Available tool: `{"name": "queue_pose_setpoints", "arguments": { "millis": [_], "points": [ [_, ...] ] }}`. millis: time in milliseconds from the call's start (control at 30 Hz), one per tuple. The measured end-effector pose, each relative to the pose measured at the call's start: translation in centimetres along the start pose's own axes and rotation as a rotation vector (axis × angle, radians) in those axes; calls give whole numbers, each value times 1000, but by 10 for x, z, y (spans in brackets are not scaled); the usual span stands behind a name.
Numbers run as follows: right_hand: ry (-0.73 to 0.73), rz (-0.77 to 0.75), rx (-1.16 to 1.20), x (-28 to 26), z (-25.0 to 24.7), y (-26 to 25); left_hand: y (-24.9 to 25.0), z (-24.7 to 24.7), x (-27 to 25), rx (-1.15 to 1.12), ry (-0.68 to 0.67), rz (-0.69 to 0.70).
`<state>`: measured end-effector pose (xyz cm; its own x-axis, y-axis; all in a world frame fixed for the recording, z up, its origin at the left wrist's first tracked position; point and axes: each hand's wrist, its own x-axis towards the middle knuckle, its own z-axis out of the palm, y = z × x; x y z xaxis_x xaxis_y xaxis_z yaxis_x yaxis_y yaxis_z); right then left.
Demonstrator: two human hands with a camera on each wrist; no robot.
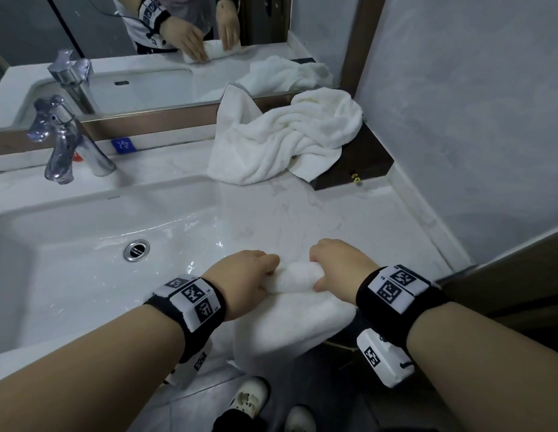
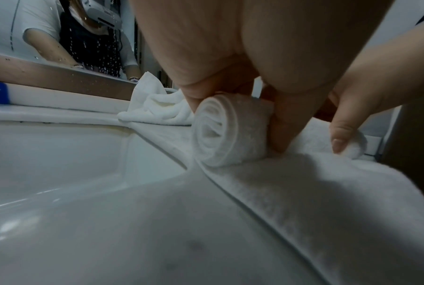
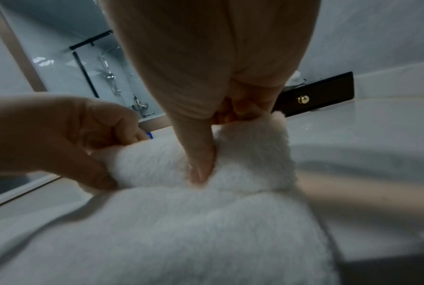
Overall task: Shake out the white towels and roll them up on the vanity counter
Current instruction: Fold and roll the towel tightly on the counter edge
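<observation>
A white towel (image 1: 287,325) lies flat over the near edge of the vanity counter (image 1: 302,207), its far end wound into a tight roll (image 1: 298,277). My left hand (image 1: 255,269) grips the roll's left end, fingers over the top and thumb at the near side. My right hand (image 1: 337,263) grips its right end the same way. The left wrist view shows the roll's spiral end (image 2: 220,131) with my thumb (image 2: 286,127) behind it. In the right wrist view my thumb (image 3: 198,160) presses into the roll (image 3: 242,154). A second white towel (image 1: 280,141) lies crumpled at the back.
A white sink basin (image 1: 68,260) with a chrome drain (image 1: 136,250) and a chrome faucet (image 1: 65,141) fills the left. A dark wooden box (image 1: 361,163) with a brass knob sits under the crumpled towel. A mirror (image 1: 146,42) runs along the back, a wall at right.
</observation>
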<state>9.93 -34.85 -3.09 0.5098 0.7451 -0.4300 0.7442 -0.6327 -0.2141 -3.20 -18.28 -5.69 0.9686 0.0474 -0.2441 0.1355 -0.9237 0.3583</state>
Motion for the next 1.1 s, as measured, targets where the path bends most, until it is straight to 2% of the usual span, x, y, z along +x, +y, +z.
{"name": "queue_pose_setpoints", "arguments": {
  "millis": [200, 367, 567, 767, 833, 933, 1100],
  "points": [
    [117, -49, -31, 4, 9, 4, -4, -3, 4, -265, -3, -160],
    [259, -78, -53, 10, 18, 10, -12, -7, 13, -346, -22, -274],
    [321, -84, -64, 18, 22, 16, -11, -17, 25, -355, -43, -265],
    [305, -119, -114, 27, 19, 23, -12, -24, 37, -360, -28, -263],
    [307, -119, -44, 27, 17, 26, -11, -24, 39, -330, -47, -240],
    [310, -73, 197, 16, 8, 32, -9, -22, 39, -300, -41, -215],
    [384, 113, 434, 1, -20, 59, -7, -13, 37, -253, 9, -160]
  ]
}}
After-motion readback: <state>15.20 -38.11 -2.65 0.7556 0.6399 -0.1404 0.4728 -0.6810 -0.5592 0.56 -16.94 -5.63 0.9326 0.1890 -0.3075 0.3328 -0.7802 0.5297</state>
